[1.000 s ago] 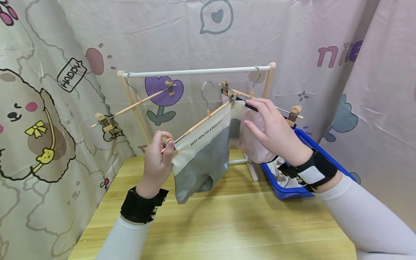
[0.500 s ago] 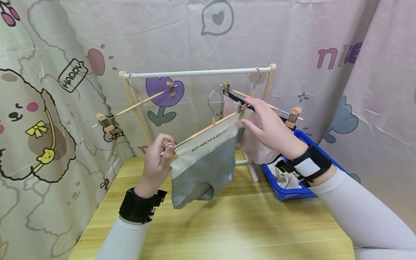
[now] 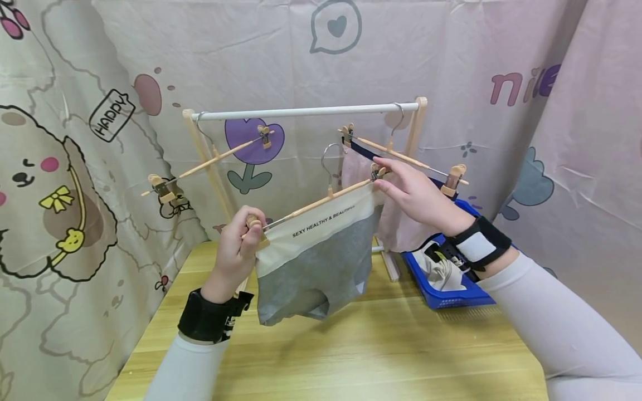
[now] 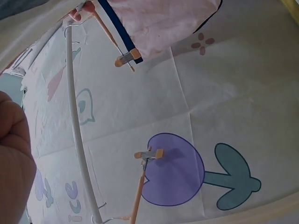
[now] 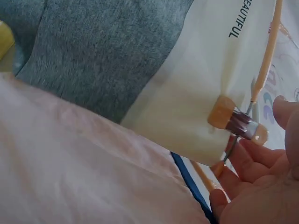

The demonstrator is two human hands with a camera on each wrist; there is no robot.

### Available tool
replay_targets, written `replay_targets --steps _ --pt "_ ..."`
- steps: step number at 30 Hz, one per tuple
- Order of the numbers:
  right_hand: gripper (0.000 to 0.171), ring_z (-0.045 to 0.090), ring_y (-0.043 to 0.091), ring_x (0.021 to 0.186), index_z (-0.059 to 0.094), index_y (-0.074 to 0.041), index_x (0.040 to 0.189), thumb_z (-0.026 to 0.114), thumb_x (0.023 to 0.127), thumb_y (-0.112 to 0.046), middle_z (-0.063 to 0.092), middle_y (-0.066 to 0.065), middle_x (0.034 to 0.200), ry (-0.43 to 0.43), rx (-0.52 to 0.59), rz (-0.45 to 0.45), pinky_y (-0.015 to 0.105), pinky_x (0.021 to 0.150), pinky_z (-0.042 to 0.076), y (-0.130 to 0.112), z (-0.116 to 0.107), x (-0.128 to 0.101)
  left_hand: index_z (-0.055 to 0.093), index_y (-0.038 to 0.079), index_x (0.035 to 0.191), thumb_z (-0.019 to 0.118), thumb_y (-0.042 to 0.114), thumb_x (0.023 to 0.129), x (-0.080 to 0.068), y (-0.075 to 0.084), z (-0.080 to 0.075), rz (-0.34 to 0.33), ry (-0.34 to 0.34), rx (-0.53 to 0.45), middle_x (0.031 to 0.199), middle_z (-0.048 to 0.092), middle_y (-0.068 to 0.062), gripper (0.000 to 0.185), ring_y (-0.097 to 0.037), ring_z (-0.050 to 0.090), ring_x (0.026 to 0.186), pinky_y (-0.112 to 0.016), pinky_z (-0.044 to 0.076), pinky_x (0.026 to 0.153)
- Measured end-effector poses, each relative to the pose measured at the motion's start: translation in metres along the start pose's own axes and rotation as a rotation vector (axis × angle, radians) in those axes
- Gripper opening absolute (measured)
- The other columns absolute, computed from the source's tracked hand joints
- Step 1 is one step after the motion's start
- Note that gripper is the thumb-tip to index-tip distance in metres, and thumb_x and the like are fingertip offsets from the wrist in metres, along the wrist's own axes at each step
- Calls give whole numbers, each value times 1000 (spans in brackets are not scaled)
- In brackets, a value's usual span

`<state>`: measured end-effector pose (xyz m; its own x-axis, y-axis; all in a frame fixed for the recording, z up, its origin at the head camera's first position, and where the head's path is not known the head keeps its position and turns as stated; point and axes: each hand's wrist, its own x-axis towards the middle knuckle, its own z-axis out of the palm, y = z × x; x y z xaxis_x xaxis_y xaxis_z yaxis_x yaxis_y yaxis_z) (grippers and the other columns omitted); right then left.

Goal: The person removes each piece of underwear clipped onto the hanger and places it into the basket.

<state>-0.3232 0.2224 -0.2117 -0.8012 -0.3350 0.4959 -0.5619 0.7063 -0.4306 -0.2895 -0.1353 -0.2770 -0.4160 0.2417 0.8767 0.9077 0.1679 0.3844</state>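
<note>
A wooden clip hanger [image 3: 321,201] carrying grey underwear [image 3: 313,262] is held above the worktop [image 3: 351,345], near of the rack rail [image 3: 306,112]. Its long axis rises from near-left to far-right. The left hand [image 3: 234,253] is curled round the near clip; the right hand [image 3: 418,195] pinches the far clip, its fingers [image 5: 243,158] closed on it.

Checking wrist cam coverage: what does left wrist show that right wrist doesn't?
Only the left wrist view shows the white rack rail, an empty clip hanger and the purple tulip print. Only the right wrist view shows the grey underwear, its cream waistband clipped, and the right hand at that clip. Both show the pink garment with its navy band.
</note>
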Motion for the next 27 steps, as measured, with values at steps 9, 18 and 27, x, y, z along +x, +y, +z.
replay_targets --steps 9,18,27 --pt "46 68 34 111 52 -8 150 57 108 -25 66 17 132 46 64 34 50 93 50 6 -2 -4 54 -2 98 44 58 106 2 0 3 -12 -11 -26 63 31 -3 61 -10 26 50 -24 19 46" --pt "35 61 28 102 61 -3 134 55 108 -27 67 16 120 80 111 96 26 81 47 6 -7 -17 56 -2 98 49 59 104 -2 -2 10 -65 23 -71 70 37 2 62 -11 29 55 -28 23 50" --pt "31 53 20 91 63 -6 130 56 108 -26 57 8 106 174 132 104 22 73 43 3 -5 -33 58 -10 109 58 38 106 -4 3 17 -199 125 -144 82 44 9 49 -7 36 65 -24 29 58"
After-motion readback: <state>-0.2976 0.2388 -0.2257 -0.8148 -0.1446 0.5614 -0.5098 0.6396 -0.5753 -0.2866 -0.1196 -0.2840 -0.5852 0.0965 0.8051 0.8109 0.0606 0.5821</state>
